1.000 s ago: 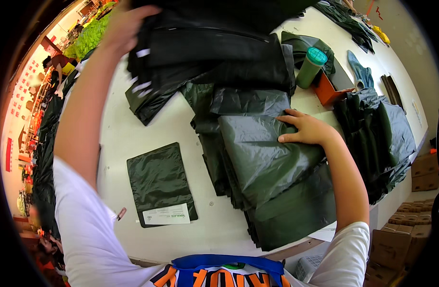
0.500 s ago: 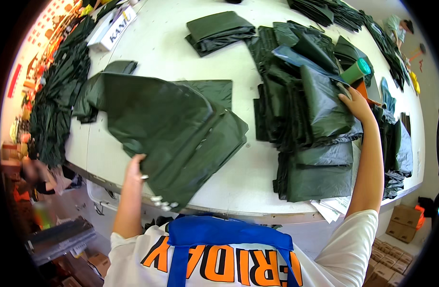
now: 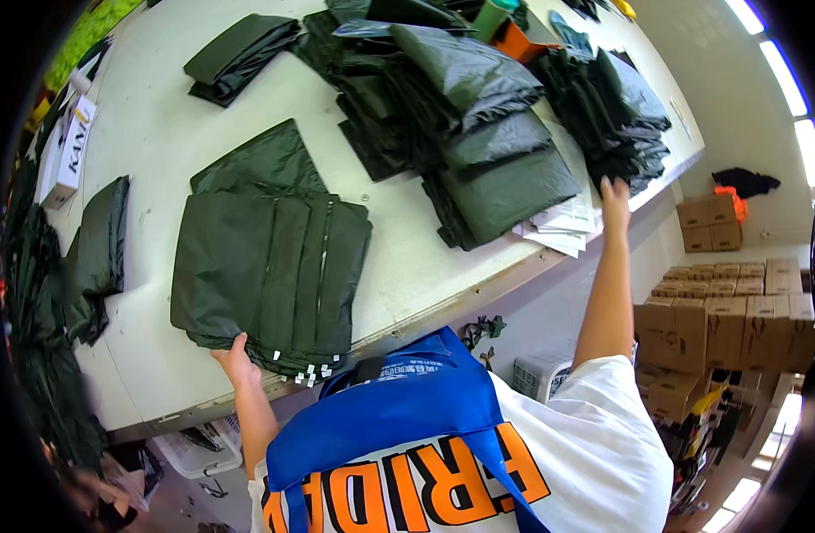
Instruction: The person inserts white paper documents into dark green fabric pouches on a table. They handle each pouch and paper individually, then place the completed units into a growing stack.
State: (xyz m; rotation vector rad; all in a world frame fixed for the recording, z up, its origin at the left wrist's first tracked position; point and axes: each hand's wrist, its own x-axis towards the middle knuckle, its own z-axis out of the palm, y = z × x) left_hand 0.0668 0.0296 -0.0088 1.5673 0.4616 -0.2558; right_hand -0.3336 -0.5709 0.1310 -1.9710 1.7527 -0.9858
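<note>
— What's on the table (image 3: 159, 133)?
— A big heap (image 3: 465, 124) of dark green bags at its far right; a flat stack (image 3: 270, 271) at the near edge.
— The hands?
— Left hand (image 3: 234, 360) grips the stack's near edge. Right hand (image 3: 614, 194), fingers spread, touches papers (image 3: 563, 222) beside the heap.

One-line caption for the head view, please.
Left hand grips folded dark green garments at the table edge; right hand touches papers.

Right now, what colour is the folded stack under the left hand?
Dark green folded stack, small white tags at its near edge; left hand grips it. Head view.
</note>
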